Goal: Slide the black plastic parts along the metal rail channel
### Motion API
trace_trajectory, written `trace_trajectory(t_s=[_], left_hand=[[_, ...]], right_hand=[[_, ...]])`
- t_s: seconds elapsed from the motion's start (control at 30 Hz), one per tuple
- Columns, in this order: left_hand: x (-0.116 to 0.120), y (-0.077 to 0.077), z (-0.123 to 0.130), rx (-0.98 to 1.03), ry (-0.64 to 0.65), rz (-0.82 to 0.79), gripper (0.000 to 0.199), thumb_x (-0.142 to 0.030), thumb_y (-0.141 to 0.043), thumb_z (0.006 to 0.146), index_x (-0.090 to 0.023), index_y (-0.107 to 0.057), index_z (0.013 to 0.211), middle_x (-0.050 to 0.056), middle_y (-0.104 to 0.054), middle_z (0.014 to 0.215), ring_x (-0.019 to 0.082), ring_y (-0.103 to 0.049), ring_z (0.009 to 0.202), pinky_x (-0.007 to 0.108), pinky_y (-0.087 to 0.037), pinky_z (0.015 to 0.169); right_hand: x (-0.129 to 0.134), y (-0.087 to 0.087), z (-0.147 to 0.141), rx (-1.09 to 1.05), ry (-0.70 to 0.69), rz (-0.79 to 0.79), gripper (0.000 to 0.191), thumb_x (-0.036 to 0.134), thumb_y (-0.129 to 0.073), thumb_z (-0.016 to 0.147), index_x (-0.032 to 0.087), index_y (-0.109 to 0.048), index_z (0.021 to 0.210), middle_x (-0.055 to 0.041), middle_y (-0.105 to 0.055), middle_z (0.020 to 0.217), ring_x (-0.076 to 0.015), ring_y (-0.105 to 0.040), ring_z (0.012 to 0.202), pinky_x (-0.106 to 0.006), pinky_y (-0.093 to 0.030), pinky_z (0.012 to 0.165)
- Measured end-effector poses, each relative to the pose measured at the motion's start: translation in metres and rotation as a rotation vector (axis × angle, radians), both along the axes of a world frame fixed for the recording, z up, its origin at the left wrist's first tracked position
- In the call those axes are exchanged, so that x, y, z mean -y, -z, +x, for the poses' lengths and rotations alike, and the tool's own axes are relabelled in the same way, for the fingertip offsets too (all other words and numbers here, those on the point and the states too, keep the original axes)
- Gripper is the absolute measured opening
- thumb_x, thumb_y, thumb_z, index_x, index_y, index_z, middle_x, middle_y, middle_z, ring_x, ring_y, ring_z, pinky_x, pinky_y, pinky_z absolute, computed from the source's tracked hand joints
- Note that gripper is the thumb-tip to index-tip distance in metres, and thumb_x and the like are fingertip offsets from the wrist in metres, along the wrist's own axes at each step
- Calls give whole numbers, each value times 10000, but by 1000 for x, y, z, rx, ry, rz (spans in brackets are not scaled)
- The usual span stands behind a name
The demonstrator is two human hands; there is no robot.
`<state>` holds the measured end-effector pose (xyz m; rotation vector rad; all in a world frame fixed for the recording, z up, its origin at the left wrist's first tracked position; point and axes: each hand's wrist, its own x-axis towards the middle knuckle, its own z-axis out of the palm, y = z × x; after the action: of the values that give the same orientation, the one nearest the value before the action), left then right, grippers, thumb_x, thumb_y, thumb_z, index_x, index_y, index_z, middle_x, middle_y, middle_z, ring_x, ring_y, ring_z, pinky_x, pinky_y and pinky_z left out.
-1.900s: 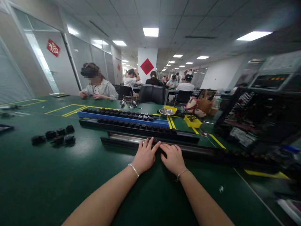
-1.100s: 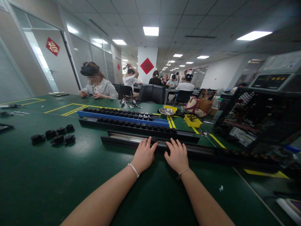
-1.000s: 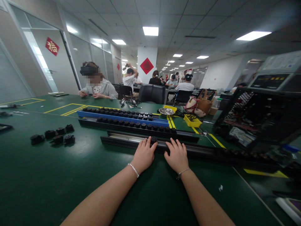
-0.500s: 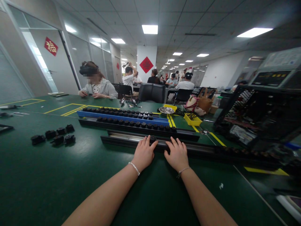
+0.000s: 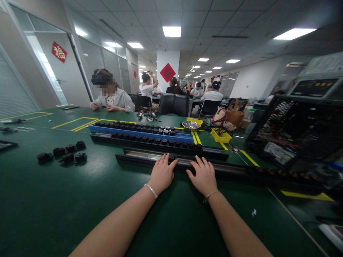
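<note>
A long black rail (image 5: 227, 170) lies across the green table in front of me. My left hand (image 5: 163, 173) rests on its near edge with fingers spread, beside a small black part (image 5: 172, 156) that sits in the channel. To the right, my right hand (image 5: 203, 175) also lies on the rail, its fingers apart and nothing in them. Beyond it are another black rail (image 5: 211, 151) and a blue rail (image 5: 128, 132), both bearing rows of black parts. Several loose black parts (image 5: 68, 158) stand on the table at the left.
An open black computer case (image 5: 281, 132) stands at the right. A metal bowl (image 5: 190, 125) and a yellow tray (image 5: 221, 136) are behind the rails. Across the table sits a person (image 5: 114, 98) in a headset. A small white scrap (image 5: 253, 212) lies at the lower right.
My left hand has shifted slightly left, so more of the small black part shows. My right hand has moved slightly right, with a wider gap between the hands.
</note>
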<state>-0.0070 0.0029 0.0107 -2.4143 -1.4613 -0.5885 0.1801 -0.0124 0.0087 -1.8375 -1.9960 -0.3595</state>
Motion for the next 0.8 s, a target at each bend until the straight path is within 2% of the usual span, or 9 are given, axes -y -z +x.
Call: trace_trajectory(t_s=[0.23, 0.5, 0.8], left_hand=[[0, -1, 1, 4, -1, -45, 527, -225, -525, 797, -290, -427, 1311, 109, -399, 1401, 274, -374, 1266, 414, -314, 1014], [-2, -2, 1, 21, -9, -55, 519, -234, -523, 797, -289, -432, 1306, 104, -402, 1397, 281, -372, 1267, 427, -315, 1017], [-2, -1, 0, 31, -5, -85, 522, -242, -513, 806, -302, -419, 1316, 85, -379, 1416, 280, -360, 1273, 439, -306, 1026]], right_hand=[[-1, 0, 13, -1, -17, -13, 357, 419, -452, 844, 224, -603, 1102, -48, -463, 1370, -253, -359, 1272, -483, -202, 1055], [-1, 1, 20, -9, -5, -10, 320, 443, -442, 843, 216, -633, 961, -62, -473, 1357, -261, -361, 1271, -509, -201, 1051], [-2, 3, 21, -5, -6, -6, 343, 466, -417, 853, 212, -635, 931, -70, -477, 1353, -270, -367, 1269, -521, -204, 1045]])
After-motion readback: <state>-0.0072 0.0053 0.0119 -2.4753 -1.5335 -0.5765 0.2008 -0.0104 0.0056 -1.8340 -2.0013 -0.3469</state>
